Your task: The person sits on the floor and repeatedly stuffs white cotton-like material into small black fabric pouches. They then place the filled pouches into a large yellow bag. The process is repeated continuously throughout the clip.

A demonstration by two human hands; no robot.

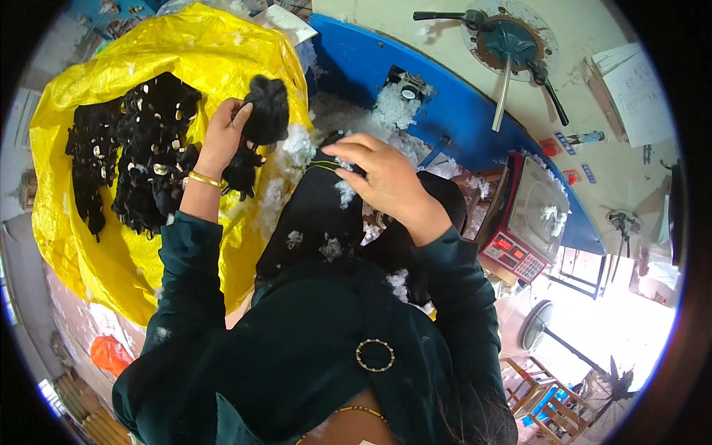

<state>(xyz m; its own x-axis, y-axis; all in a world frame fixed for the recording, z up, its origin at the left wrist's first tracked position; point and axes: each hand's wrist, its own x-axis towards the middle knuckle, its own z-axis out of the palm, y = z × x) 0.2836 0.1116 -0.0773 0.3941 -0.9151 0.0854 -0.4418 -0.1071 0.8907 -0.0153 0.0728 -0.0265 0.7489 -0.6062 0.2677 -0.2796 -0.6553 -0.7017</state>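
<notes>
My left hand (225, 137) pinches a small black plush piece (267, 111) between thumb and fingers, holding it up over the right rim of a yellow woven sack (63, 245). Many similar black plush pieces (152, 159) with pale bits on them lie in the sack. Above my dark-trousered knee, my right hand (389, 178) is half curled, a gap between its thumb and fingers. Tufts of white stuffing (345, 191) show by its fingertips; whether they touch it I cannot tell. A thin yellow-green cord (319, 165) lies across the knee.
Loose white stuffing (393, 107) heaps against a blue panel (352, 52) ahead. To the right are a red digital scale (515, 248) and a pale machine table (586, 81) with a lever-handled fitting (512, 44). A wooden chair (549, 404) and an orange bag (111, 356) are further back.
</notes>
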